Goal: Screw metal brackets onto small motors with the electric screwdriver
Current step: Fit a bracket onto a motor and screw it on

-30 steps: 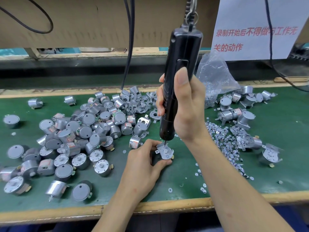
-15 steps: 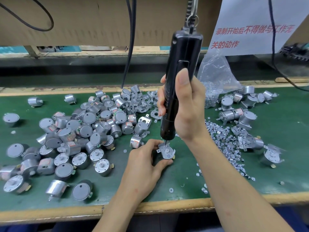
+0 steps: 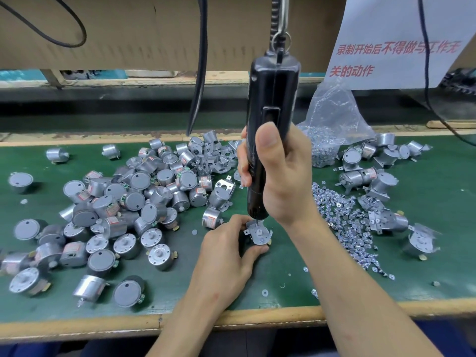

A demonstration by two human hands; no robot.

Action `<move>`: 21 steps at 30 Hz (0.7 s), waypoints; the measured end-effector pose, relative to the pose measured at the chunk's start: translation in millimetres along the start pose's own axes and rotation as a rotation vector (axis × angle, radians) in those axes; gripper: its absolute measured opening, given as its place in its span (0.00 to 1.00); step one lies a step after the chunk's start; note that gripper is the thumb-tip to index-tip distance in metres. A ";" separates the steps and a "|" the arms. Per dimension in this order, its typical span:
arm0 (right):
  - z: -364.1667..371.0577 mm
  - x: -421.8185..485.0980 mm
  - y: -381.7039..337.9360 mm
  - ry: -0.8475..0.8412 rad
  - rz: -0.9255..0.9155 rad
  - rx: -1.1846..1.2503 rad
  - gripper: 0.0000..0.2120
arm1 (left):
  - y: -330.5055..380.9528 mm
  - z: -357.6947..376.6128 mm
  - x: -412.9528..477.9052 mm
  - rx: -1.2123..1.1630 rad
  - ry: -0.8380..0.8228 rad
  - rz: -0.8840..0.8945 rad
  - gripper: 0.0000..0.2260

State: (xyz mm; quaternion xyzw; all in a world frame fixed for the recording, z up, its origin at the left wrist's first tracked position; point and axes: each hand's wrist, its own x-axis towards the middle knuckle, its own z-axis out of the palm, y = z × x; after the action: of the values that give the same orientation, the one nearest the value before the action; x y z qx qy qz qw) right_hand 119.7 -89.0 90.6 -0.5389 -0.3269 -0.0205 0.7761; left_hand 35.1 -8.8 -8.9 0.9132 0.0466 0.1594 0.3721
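Far to the left of the left hand, a big heap of loose motors [image 3: 128, 202] lies spread over the green table top [image 3: 180, 287], some on their sides and some with the flat grey face up. At the back edge of that heap, near the left hand's far side, is a small tangle of spare brackets [image 3: 216, 158], and a black cable [image 3: 201, 73] hangs down above them. The left hand [image 3: 224, 256] rests on the table with its thumb and fingers curled round the motor being worked on [image 3: 258, 240], which stands upright on the table just in front of the fingertips. A bracket [image 3: 257, 231] lies flat on top of that motor. The electric screwdriver [image 3: 273, 94], black and hung from a metal hook above, stands nearly upright with its tip down on the bracket's rear edge; whether a screw sits under the tip is too small to tell. The right hand [image 3: 283, 181] is wrapped firmly round the lower half of the screwdriver, with the thumb pressed up along its front, directly above the left hand. The two hands are close together but not touching. Just to the right of the right wrist, a trail of small screws [image 3: 347, 228] is scattered over the table. Behind the trail, a clear plastic bag [image 3: 332, 117] holds more of them. Further right is a smaller group of motors with brackets fitted [image 3: 371, 179]. Above them hangs a white paper notice [image 3: 401, 34] with red writing.
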 end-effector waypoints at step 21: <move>-6.9 -8.5 -0.4 0.078 -0.009 -0.150 0.34 | 0.5 1.4 -0.4 -0.002 -0.016 0.002 0.17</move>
State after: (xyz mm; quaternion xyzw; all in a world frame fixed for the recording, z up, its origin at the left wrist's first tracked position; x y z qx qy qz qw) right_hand 116.2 -97.8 85.0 -0.5927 -0.2962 -0.0692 0.7458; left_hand 35.2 -10.2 -9.6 0.9142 0.0427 0.1524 0.3732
